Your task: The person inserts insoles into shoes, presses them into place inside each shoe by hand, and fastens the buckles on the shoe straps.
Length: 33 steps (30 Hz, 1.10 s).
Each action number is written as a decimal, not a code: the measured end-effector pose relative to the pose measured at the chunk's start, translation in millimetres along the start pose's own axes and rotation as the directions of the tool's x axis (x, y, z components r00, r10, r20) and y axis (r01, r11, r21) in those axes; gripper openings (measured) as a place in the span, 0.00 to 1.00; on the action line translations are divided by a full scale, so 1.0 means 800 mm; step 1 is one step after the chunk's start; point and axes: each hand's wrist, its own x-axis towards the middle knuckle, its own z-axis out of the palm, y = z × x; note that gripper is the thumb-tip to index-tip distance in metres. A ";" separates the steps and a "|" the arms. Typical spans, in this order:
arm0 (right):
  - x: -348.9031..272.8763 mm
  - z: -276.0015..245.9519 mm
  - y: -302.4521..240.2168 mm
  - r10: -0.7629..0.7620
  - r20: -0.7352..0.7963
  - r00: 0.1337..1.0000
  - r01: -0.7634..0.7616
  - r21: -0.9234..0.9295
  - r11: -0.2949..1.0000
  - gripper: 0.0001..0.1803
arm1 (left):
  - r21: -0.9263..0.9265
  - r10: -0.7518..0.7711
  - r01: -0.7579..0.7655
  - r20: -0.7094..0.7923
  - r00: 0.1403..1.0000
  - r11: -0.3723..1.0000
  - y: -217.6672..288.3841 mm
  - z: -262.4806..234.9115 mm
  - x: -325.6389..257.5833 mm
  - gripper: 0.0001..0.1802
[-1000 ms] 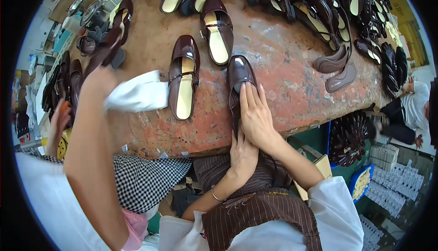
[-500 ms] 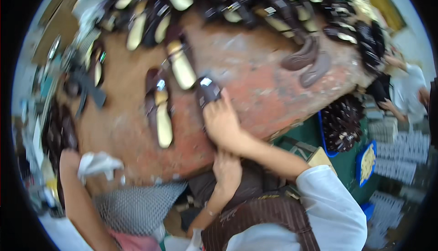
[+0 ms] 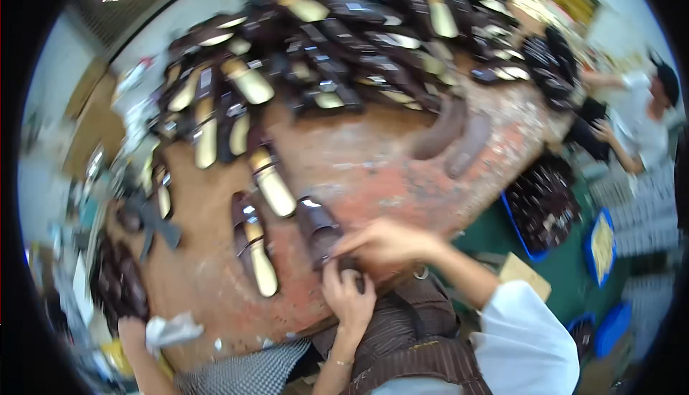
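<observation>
1. A shiny dark brown leather shoe [image 3: 314,221] sits near the edge of a worn orange-brown table [image 3: 362,194], toe pointing away.
2. The person's left hand [image 3: 348,300] has bent fingers by the shoe's back.
3. The right hand [image 3: 387,241] reaches there too, fingers close together.
4. Blur hides whether either hand pinches.

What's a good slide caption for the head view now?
Left hand and right hand at the near end of a dark shoe on a worn table, more shoes crowded behind.
</observation>
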 end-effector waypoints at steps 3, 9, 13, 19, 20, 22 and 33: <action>-0.071 -0.092 0.020 -0.041 -0.528 0.848 -0.397 -0.686 0.610 0.20 | -0.473 -0.069 0.082 0.044 0.997 0.877 -0.034 -0.030 0.005 0.15; -0.186 -0.198 0.135 0.182 -0.611 0.771 -0.634 -0.708 0.311 0.28 | -0.627 -0.276 0.053 -0.264 0.924 0.777 -0.110 -0.203 0.024 0.19; -0.176 -0.216 0.124 -0.015 -0.486 0.874 -0.473 -0.856 0.206 0.28 | 0.179 -0.213 0.390 -0.602 0.769 0.903 -0.153 -0.225 0.051 0.11; -0.127 -0.150 0.001 0.080 -0.565 0.821 -0.426 -0.514 0.745 0.17 | 0.342 -0.148 0.221 -0.226 0.963 0.913 -0.131 -0.095 0.040 0.22; -0.118 -0.141 0.003 0.111 -0.608 0.786 -0.309 -0.232 0.922 0.14 | 0.305 -0.178 0.258 -0.266 0.947 0.917 -0.148 -0.075 0.038 0.21; -0.129 -0.128 0.039 0.380 -0.700 0.605 -0.295 0.246 0.923 0.19 | 0.179 -0.191 0.268 -0.359 0.914 0.947 -0.159 -0.074 0.045 0.13; -0.044 0.021 -0.068 -0.011 -0.114 0.993 -0.062 -0.617 0.784 0.25 | 0.032 0.068 -0.072 0.115 0.991 0.997 -0.141 -0.153 -0.058 0.14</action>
